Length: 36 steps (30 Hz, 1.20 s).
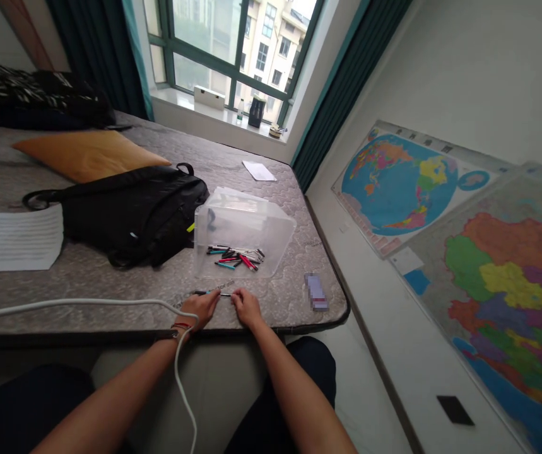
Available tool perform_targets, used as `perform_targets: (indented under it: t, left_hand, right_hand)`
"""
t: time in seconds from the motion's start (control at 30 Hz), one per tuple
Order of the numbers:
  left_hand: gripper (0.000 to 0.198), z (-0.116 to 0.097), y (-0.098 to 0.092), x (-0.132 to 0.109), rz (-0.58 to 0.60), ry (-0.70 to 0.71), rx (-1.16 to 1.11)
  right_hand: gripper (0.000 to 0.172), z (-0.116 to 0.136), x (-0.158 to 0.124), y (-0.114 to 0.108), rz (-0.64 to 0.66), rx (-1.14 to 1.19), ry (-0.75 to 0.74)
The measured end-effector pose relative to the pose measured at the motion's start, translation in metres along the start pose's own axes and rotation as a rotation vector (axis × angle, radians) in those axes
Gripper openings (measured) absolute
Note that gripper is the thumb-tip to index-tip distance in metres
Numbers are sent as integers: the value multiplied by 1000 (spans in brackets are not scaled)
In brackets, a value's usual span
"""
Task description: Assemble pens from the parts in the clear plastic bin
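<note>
My left hand [199,309] and my right hand [246,307] rest at the near edge of a grey mattress [110,277]. Between them they pinch a thin dark pen [214,293], the left hand at its barrel and the right at its end. Just beyond the hands stands a clear plastic box [242,230] with several pens [235,257] of red, teal and black lying in its bottom. A white cable [86,304] runs along the mattress edge and drops over my left wrist.
A black bag [133,211] lies left of the box, with an orange pillow [86,154] behind it and a stack of white paper [12,239] at the far left. A small blurred card [317,292] lies to the right. Maps [441,208] cover the floor beside the bed.
</note>
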State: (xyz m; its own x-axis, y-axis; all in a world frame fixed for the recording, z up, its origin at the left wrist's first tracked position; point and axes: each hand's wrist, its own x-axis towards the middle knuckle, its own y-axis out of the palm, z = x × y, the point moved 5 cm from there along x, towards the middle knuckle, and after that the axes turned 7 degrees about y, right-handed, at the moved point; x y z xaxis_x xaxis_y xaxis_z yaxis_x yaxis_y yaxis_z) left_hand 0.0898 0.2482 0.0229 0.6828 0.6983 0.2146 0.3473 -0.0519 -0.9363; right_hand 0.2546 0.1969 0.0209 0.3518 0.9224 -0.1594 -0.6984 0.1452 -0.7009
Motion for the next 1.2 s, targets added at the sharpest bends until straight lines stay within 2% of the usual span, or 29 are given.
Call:
perform_targets:
  t: [0.17, 0.3, 0.43, 0.63, 0.77, 0.87, 1.07, 1.2]
  left_hand:
    - [47, 1, -3, 0, 10, -29, 9]
    - [45, 3, -1, 0, 7, -52, -17]
    - [46, 4, 0, 0, -4, -78, -61]
    - [47, 2, -5, 1, -6, -103, -99]
    - [47, 0, -8, 1, 11, -93, -73]
    - [46, 0, -8, 1, 10, -90, -70]
    - [46, -1, -8, 1, 0, -83, -54]
    - [47, 0, -8, 1, -6, -92, -76]
  right_hand:
    - [29, 9, 6, 1, 31, -255, -46]
    - [32, 15, 7, 3, 78, -332, -132]
    - [26, 17, 7, 3, 99, -307, -204]
    - [37, 12, 8, 4, 60, -258, -119]
    - [23, 13, 8, 1, 64, -171, -147]
    - [20, 13, 7, 2, 57, -181, -159]
    - [29, 11, 8, 3, -12, -247, -61]
    - [27, 15, 4, 3, 30, -215, -113]
